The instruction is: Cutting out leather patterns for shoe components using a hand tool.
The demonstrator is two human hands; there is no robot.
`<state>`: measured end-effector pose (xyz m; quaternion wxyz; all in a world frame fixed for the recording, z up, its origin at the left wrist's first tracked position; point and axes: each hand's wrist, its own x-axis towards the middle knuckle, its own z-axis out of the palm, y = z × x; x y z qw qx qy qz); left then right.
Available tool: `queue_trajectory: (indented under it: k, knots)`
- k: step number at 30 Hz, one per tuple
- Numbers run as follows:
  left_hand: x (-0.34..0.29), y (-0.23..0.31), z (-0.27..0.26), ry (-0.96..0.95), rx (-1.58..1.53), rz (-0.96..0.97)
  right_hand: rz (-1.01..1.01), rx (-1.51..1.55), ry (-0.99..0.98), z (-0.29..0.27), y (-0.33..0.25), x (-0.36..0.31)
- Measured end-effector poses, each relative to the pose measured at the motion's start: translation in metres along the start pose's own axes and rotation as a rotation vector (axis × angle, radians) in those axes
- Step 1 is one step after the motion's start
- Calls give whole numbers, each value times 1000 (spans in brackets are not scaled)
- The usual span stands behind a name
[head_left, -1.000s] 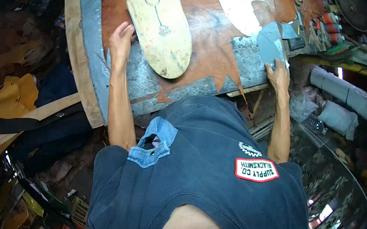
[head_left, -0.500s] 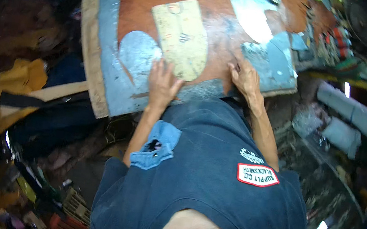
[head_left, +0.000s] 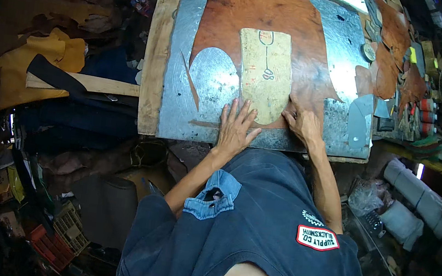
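Observation:
A yellowish template with a rounded near end lies on a large brown leather sheet. My left hand rests palm down with fingers spread, its fingertips by the template's lower left edge. My right hand is at the template's lower right edge, fingers curled together. Something small and dark shows at its fingertips, too little to name. Left of the template, a rounded gap in the leather bares the metal sheet covering the table. A thin leather sliver lies on that metal.
Grey-blue pieces lie at the table's right end. Beyond are a round tin, leather scraps and spools. To the left, a wooden plank and yellow leather stick out near the table's wooden edge.
My right hand has moved left, from apart from the template to its edge. My left hand stays near the template's lower left. The whole view has shifted and sharpened.

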<state>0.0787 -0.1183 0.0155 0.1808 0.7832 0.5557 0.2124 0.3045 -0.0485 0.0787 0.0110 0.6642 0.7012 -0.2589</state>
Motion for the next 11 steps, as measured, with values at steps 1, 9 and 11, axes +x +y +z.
queue_trajectory:
  k: [1, 9, 11]
  knots:
    - [2, -1, 0, 1, -2, 4, 3, -1, 3, 0, 2, 0]
    - [23, -19, -16, -73, 2, 53, 43, 54, -11, -3, -1, 0]
    - [22, -18, -14, -137, 10, 51, 21, 116, 17, 3, 5, 0]
